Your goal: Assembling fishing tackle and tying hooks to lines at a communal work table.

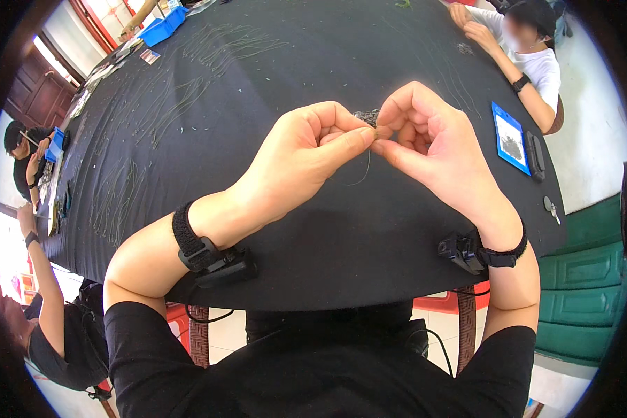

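Note:
My left hand (303,146) and my right hand (439,143) meet over the middle of the table. Thumb and forefinger are pinched on each, and the fingertips nearly touch. A thin thread (368,167) hangs in a loose curve from the pinch, so both hands seem closed on it. The exact spot where each holds it is too small to make out. Just behind the fingertips lies a small tangled dark-grey clump (364,117), partly hidden by my fingers.
Long dark threads (219,52) lie in bunches across the black tablecloth (313,258). At right are a blue-edged bag (503,143), a dark case (535,155) and keys (552,209). A blue bin (161,26) stands far left. Several people sit around the table.

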Available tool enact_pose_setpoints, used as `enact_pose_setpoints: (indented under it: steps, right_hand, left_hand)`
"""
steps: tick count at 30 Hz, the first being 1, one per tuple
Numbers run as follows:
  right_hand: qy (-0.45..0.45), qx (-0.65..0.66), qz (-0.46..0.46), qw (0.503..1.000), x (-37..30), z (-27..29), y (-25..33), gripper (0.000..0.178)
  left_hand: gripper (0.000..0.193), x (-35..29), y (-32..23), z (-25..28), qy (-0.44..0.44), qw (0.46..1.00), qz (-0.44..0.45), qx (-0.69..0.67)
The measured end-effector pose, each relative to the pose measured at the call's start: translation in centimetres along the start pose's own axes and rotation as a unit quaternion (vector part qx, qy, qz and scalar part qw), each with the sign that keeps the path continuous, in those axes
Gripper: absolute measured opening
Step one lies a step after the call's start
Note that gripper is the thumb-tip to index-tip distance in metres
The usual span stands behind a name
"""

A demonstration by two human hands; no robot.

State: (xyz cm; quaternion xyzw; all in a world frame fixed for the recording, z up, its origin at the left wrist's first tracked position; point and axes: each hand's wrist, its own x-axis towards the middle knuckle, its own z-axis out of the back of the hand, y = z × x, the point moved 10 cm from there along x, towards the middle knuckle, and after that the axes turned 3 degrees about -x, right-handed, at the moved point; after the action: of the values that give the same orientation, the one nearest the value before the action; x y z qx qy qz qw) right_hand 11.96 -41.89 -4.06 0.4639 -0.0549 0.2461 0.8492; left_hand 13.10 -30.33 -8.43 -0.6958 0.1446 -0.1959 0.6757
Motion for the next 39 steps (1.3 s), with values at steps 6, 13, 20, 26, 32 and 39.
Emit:
enact_pose_setpoints:
  steps: [6,13,20,26,32,39]
  right_hand:
    - [-0.006,-0.039,-0.005,0.999,-0.1,0.7,0.3,0.017]
    - [-0.038,-0.115,0.063,0.991,-0.2,1.4,1.5,0.010]
    - [-0.056,-0.143,0.165,0.974,-0.5,1.5,2.9,0.010]
    - [-0.037,-0.151,0.199,0.968,-0.6,1.3,3.4,0.012]
    - [-0.017,-0.125,0.193,0.973,-0.5,1.4,3.4,0.014]
    - [0.012,-0.099,0.174,0.980,-0.4,1.1,2.9,0.009]
  left_hand:
    - [0.016,-0.1,-0.2,0.1,-0.007,1.000,-0.007,0.002]
    - [0.015,-0.1,-0.2,0.3,-0.011,1.000,-0.005,0.009]
    - [0.014,-0.2,-0.2,0.1,-0.007,1.000,0.001,-0.005]
    - [0.015,-0.1,-0.7,0.1,0.004,0.999,-0.013,0.042]
    - [0.014,-0.1,-2.1,-0.2,0.021,0.988,-0.057,0.140]
    - [0.011,-0.2,-3.4,-0.6,0.042,0.974,-0.086,0.207]
